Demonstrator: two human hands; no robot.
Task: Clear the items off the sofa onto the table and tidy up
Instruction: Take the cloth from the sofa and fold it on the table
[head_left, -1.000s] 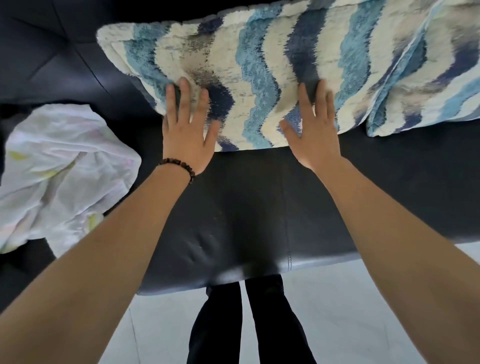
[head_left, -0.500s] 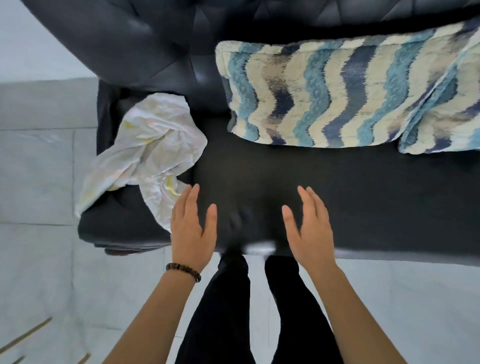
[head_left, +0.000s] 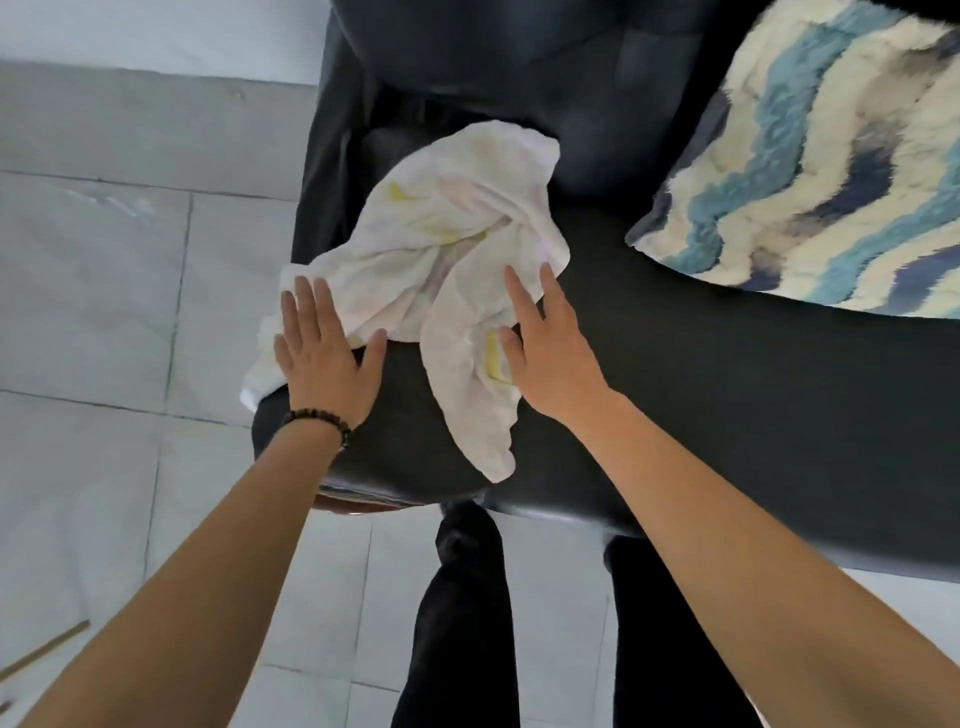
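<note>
A crumpled white cloth (head_left: 441, 244) with pale yellow marks lies on the left end of the black leather sofa (head_left: 701, 374). My left hand (head_left: 324, 353), with a bead bracelet at the wrist, lies flat and open on the cloth's left edge. Over the cloth's lower right fold rests my right hand (head_left: 545, 353), fingers spread and holding nothing. A fluffy cushion (head_left: 810, 171) with blue, navy and cream waves leans at the sofa's right.
Pale grey floor tiles (head_left: 93, 291) spread to the left of the sofa and in front of it. My legs in dark trousers (head_left: 467, 613) stand against the sofa's front edge. No table is in view.
Both hands left the cushion, drew back over the seat, then moved left onto the white cloth. The view swung left, so the cushion now sits at the right.
</note>
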